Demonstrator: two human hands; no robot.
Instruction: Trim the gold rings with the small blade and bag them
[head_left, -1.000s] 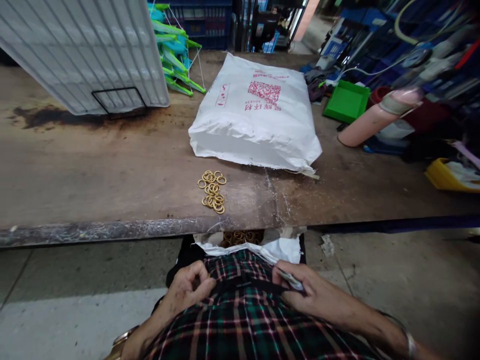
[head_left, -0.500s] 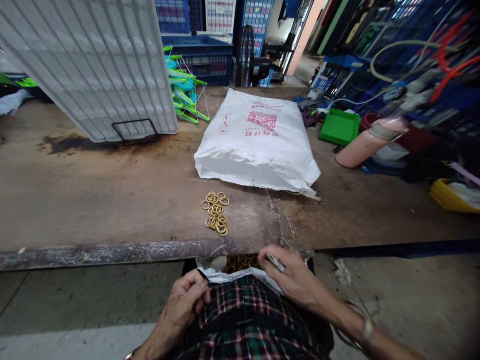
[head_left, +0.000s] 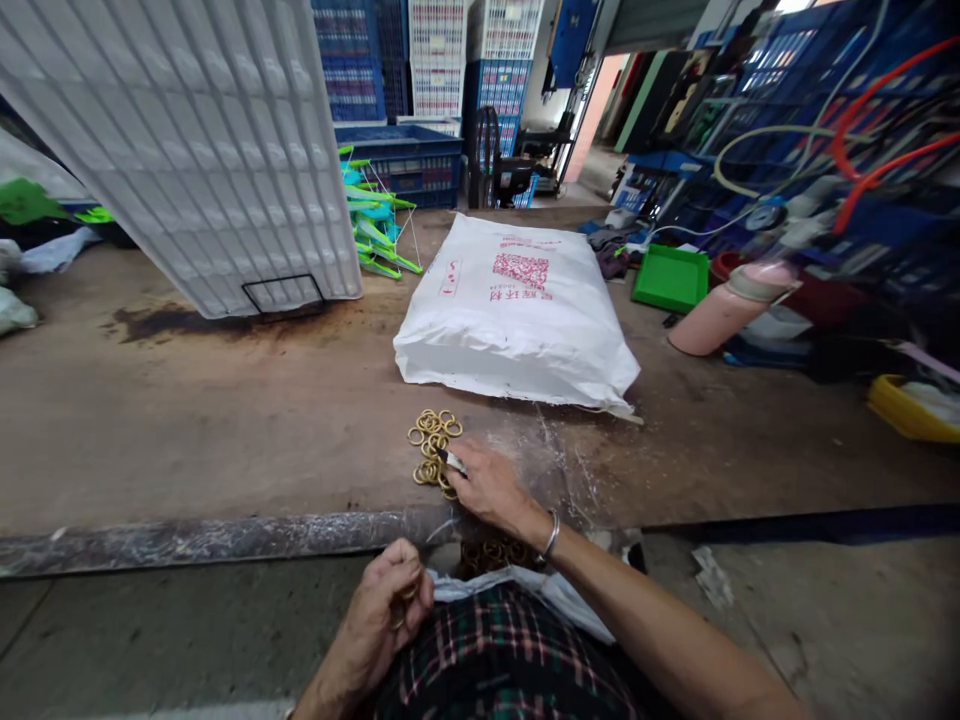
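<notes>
Spanning nearly the whole view, a worn brown workbench (head_left: 187,420) carries everything else, its scuffed metal front edge running left to right just above the person's lap. Leaning over its far left stands a large white ribbed plastic panel (head_left: 195,140), tilted, with a small black wire frame at its lower edge. Near the middle lies a full white woven sack (head_left: 517,315) printed in red, flat on the bench. Further right sit a green tray (head_left: 671,278) and a pink cylinder (head_left: 716,310) lying on its side, with a yellow tray (head_left: 911,410) at the far right edge. Behind the panel, a cluster of green and teal plastic pieces (head_left: 375,230) rests on the bench. Closer in, a plaid-clothed lap holds an open white bag (head_left: 525,585) with more brass-coloured rings inside, just below the bench edge. The right hand (head_left: 487,485), a bangle at its wrist, reaches onto the bench with fingers curled around a small flat metal piece, its tip touching a little heap of brass rings (head_left: 433,445) that lies just in front of the sack. The left hand (head_left: 390,605) stays low beside the bag, fingers closed on one or two rings.
</notes>
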